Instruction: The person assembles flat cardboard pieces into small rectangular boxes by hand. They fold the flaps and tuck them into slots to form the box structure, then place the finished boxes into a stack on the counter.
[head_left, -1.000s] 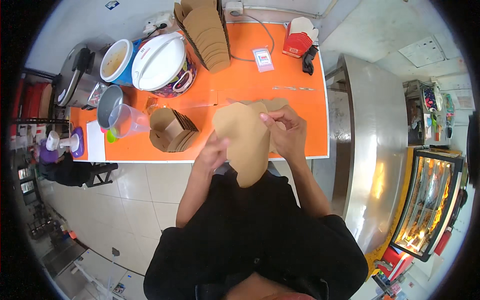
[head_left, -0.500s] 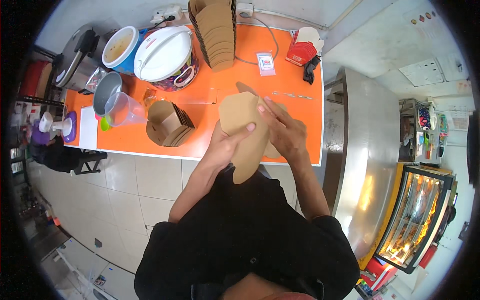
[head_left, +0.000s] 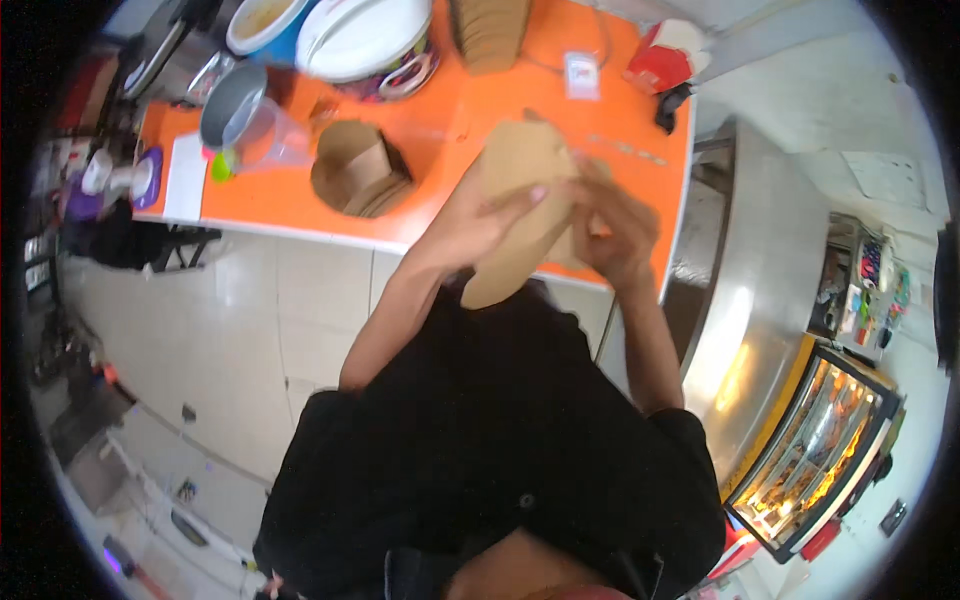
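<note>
A brown kraft paper food box (head_left: 522, 160), partly folded, is tilted above the near edge of the orange table. My left hand (head_left: 478, 225) grips its left side, thumb lying across the front panel. On the right edge of the box my right hand (head_left: 618, 222) is closed with bent fingers; motion blurs the fingertips. Under that hand another piece of brown card (head_left: 568, 248) partly shows. To the left, a short stack of nested open kraft boxes (head_left: 350, 165) stands on the table.
A tall stack of kraft boxes (head_left: 488, 38) is at the back, right of a white-lidded tub (head_left: 362, 42). A grey pot (head_left: 228, 105) and clear plastic jug (head_left: 275, 135) stand at left. Red cartons (head_left: 660, 58) sit back right. A steel counter (head_left: 745, 300) adjoins.
The view has shifted, so the table sits higher in it. My right hand has slid a little down the box's right edge, its fingers now more bent. My left hand keeps its grip.
</note>
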